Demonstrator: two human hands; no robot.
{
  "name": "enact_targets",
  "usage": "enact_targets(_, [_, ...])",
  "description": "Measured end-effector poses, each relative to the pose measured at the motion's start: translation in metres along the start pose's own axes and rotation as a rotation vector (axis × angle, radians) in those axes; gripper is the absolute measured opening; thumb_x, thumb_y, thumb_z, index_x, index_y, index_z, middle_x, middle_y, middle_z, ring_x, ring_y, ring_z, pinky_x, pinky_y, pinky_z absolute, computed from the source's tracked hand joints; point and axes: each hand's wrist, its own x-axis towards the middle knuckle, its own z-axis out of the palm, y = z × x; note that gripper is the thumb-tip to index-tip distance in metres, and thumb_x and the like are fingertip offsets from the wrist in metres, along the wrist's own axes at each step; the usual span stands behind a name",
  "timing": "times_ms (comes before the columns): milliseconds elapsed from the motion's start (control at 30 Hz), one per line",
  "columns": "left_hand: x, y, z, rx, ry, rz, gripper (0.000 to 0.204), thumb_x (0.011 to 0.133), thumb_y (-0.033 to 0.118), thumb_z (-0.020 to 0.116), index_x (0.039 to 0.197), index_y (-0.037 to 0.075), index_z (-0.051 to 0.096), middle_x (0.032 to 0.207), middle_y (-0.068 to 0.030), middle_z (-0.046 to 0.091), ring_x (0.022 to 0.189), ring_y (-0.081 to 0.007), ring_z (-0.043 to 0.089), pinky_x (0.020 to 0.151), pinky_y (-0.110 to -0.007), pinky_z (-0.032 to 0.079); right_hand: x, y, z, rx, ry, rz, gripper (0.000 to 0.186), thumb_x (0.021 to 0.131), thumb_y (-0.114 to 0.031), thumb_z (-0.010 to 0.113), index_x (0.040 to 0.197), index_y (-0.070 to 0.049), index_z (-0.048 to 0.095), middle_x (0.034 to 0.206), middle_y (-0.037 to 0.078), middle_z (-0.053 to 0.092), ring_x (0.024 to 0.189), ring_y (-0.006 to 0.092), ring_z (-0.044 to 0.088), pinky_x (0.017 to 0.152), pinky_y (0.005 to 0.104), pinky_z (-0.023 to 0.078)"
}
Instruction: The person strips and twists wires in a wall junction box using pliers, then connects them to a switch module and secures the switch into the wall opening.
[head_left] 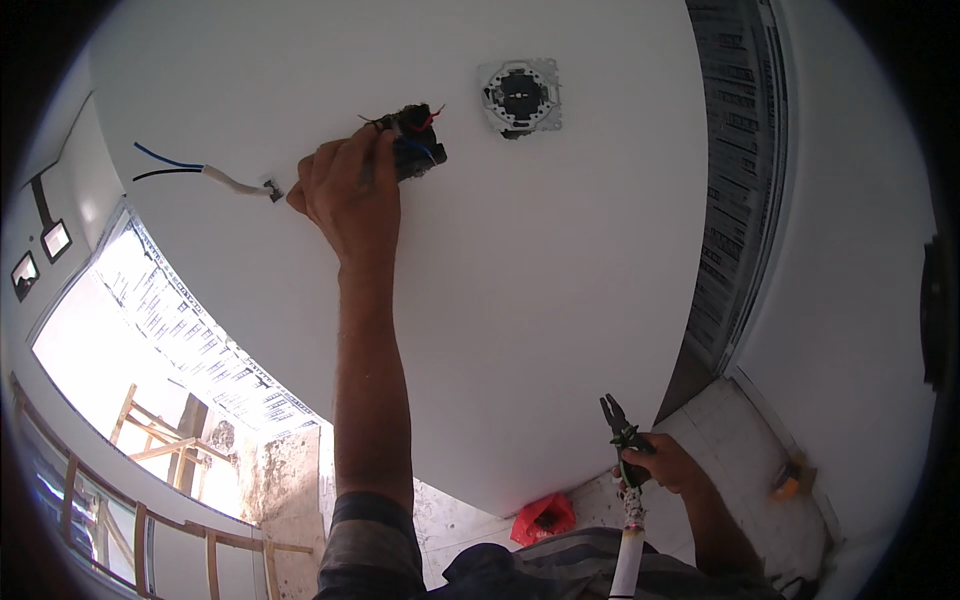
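Note:
My left hand is raised to the white wall, its fingers closed on a black electrical box with short red and blue wires. To its left, a white cable with blue and black cores sticks out of a small hole. A wall fitting with a black centre and metal frame sits to the right of the box. Low at the right, my right hand grips black and green pliers. A white tube with a frayed top is just below the pliers; what holds it I cannot tell.
A red bag lies on the tiled floor. A bright opening with wooden framing is at the lower left. A dark door frame runs along the wall's right edge, and an orange object lies on the floor at the right.

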Motion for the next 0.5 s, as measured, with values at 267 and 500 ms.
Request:
enact_targets(267, [0.0, 0.003, -0.019, -0.089, -0.026, -0.062, 0.014, 0.086, 0.024, 0.08, 0.098, 0.017, 0.078, 0.088, 0.0051, 0.069, 0.094, -0.0158, 0.062, 0.09, -0.039, 0.037, -0.004, 0.021, 0.008, 0.031, 0.071, 0.08, 0.02, 0.1, -0.016, 0.06, 0.11, 0.002, 0.062, 0.092, 0.015, 0.074, 0.071, 0.0215, 0.072, 0.062, 0.0325, 0.058])
enact_targets(500, [-0.053, 0.013, -0.066, -0.29, -0.07, -0.054, 0.01, 0.085, 0.008, 0.079, 0.095, 0.01, 0.078, 0.086, 0.0004, 0.069, 0.083, -0.0157, 0.064, 0.077, -0.032, 0.048, 0.005, 0.061, 0.01, 0.019, 0.121, -0.011, 0.027, 0.098, -0.02, 0.066, 0.115, 0.001, 0.062, 0.088, 0.011, 0.072, 0.068, 0.0191, 0.07, 0.062, 0.0344, 0.059])
